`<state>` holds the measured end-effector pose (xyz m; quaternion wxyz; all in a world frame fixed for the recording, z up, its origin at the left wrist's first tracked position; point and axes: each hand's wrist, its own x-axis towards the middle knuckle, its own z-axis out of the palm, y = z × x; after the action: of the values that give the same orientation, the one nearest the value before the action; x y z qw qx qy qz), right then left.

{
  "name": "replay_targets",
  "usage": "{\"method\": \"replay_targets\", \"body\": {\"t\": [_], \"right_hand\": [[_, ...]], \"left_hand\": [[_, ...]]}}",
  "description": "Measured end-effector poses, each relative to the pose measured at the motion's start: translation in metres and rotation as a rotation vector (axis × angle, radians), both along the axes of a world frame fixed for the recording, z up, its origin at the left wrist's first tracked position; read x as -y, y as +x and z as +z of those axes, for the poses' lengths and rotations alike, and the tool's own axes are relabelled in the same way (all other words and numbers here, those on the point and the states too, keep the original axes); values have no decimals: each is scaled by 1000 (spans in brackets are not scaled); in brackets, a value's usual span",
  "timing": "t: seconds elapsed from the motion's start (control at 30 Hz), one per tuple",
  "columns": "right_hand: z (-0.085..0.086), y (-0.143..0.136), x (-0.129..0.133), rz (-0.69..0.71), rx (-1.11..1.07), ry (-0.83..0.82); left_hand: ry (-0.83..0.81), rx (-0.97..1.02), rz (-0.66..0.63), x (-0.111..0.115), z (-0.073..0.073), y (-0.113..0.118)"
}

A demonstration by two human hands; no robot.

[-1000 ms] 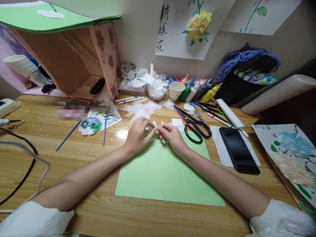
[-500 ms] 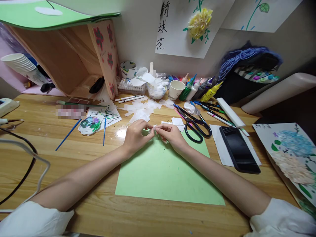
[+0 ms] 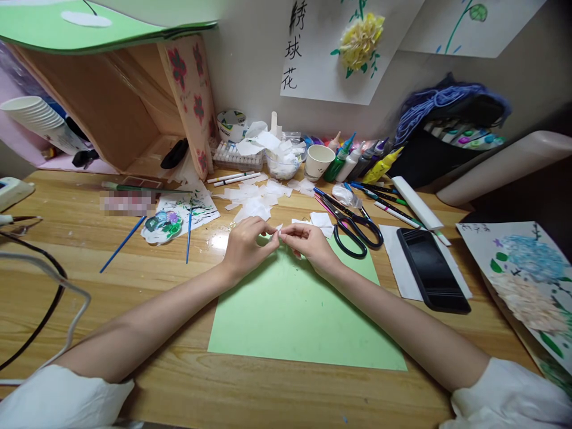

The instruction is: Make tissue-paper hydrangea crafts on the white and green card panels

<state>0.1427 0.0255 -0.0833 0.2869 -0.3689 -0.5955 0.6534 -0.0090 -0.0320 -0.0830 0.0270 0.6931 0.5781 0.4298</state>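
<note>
Between my two hands is a small piece of white paper (image 3: 279,229), pinched at the fingertips and mostly hidden by them. My left hand (image 3: 248,245) is closed on it from the left, thumb against forefinger. From the right, my right hand (image 3: 308,243) grips the same piece with thumb and fingers. Both hands are over the far edge of a light green sheet (image 3: 295,316) that lies flat on the wooden table. Right beside my right hand lie white paper squares (image 3: 320,220) and black-handled scissors (image 3: 351,229).
Loose white paper scraps (image 3: 254,202) lie beyond my hands. A paper cup (image 3: 319,162) stands by several paint bottles (image 3: 342,162) at the wall. A phone (image 3: 432,269) rests at right; blue brushes (image 3: 123,244) and a painted palette (image 3: 161,227) lie at left.
My fingers have shifted very slightly around the white paper piece, and a bit more of it shows above the fingertips. Everything else stays in place.
</note>
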Motion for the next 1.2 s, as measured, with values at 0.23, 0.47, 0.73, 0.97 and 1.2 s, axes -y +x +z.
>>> {"method": "replay_targets", "body": {"t": [0.23, 0.47, 0.73, 0.97, 1.2], "right_hand": [[-2, -1, 1, -6, 13, -4], [-1, 0, 0, -18, 8, 9], [-1, -1, 1, -34, 12, 9], [-3, -1, 2, -67, -23, 4], [-4, -1, 2, -61, -27, 10]], "left_hand": [[-18, -8, 9, 0, 1, 0], [-9, -16, 7, 0, 1, 1], [-7, -12, -14, 0, 0, 0], [-29, -59, -18, 2, 5, 3], [10, -158, 23, 2, 1, 2]]}}
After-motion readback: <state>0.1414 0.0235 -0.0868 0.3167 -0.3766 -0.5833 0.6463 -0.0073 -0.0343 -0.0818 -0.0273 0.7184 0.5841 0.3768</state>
